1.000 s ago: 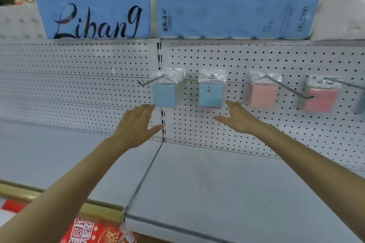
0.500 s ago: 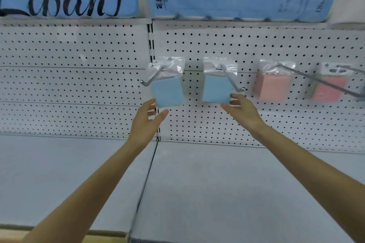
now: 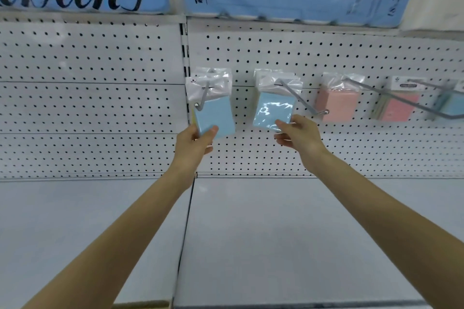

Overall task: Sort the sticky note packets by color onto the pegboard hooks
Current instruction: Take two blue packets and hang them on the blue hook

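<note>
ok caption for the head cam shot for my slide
Left hand grips the left blue packet, right hand the right blue packet, both hanging on pegboard hooks beside a pink packet.

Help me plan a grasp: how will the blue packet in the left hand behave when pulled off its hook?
Probably light: the left hand holds the left blue packet tilted with just thumb and fingers. The pad looks stiff, but its clear plastic header seems floppy and may snag on the hook. The plastic wrap could be slippery.
</note>
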The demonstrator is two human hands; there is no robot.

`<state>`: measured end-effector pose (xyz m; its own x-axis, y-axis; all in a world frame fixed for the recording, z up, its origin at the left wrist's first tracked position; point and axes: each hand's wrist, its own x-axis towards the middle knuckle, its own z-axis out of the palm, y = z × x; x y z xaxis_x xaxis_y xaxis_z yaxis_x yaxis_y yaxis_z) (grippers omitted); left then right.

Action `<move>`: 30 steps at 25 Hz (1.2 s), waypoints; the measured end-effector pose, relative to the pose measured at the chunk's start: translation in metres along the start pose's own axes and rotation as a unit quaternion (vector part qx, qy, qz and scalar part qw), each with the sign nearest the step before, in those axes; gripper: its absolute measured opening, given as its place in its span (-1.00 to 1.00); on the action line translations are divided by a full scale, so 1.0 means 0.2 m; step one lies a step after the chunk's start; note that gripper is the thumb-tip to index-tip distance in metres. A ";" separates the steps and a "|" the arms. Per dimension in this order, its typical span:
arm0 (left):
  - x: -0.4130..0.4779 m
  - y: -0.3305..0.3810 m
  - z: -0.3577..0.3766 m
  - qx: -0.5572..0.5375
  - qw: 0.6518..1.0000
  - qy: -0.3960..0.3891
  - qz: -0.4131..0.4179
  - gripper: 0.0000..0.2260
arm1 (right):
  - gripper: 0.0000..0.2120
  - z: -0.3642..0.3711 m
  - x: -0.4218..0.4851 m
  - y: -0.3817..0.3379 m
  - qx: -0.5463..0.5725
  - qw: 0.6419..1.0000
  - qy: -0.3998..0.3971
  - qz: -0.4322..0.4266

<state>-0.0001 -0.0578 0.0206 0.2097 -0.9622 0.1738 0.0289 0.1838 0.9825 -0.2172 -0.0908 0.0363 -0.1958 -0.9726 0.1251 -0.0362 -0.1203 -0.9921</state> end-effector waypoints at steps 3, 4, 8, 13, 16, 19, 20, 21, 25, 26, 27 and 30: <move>-0.02 0.00 -0.03 -0.020 1.000 -0.010 0.007 -0.87 | -0.90 -0.01 -0.08 -0.01 0.005 1.000 -0.002 -0.005; -0.05 0.00 -0.03 -0.022 1.000 -0.011 0.013 -0.88 | -0.88 -0.01 -0.11 -0.01 0.007 1.000 -0.002 -0.007; -0.17 0.00 -0.07 -0.023 0.999 -0.013 0.038 -0.88 | -0.85 -0.05 -0.28 -0.01 0.020 1.000 -0.002 -0.014; -0.42 0.08 -0.10 -0.015 0.998 -0.005 0.058 -0.84 | -0.83 -0.12 -0.52 -0.08 0.023 0.998 -0.036 -0.036; -0.62 0.16 -0.11 -0.009 0.998 0.011 0.065 -0.83 | -0.89 -0.20 -0.69 -0.15 0.029 0.996 -0.065 -0.048; -0.86 0.24 -0.09 -0.035 0.996 0.047 0.065 -0.83 | -0.90 -0.31 -0.89 -0.21 0.027 0.992 -0.100 -0.068; -0.95 0.27 -0.07 -0.042 0.996 0.053 0.063 -0.83 | -0.86 -0.36 -0.96 -0.22 0.022 0.991 -0.109 -0.070; -1.03 0.28 -0.05 -0.043 0.996 0.053 0.062 -0.83 | -0.84 -0.41 -1.02 -0.24 0.018 0.991 -0.114 -0.070; -1.37 0.28 0.13 -0.033 0.997 0.038 0.061 -0.84 | -0.88 -0.68 -1.29 -0.24 0.030 0.991 -0.107 -0.071; -1.46 0.27 0.20 -0.031 0.998 0.030 0.053 -0.83 | -0.87 -0.77 -1.35 -0.23 0.028 0.993 -0.098 -0.064; -1.54 0.25 0.27 -0.031 0.998 0.021 0.045 -0.81 | -0.87 -0.88 -1.42 -0.22 0.026 0.994 -0.089 -0.057; -1.73 0.23 0.49 -0.032 0.999 0.000 0.033 -0.81 | -0.87 -1.20 -1.54 -0.20 0.015 0.997 -0.055 -0.042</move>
<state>-0.1671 0.2634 0.0129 0.2129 -0.9476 0.2382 0.0781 0.2595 0.9626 -0.3903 0.2610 0.0402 -0.0846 -0.9745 0.2076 -0.0174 -0.2069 -0.9782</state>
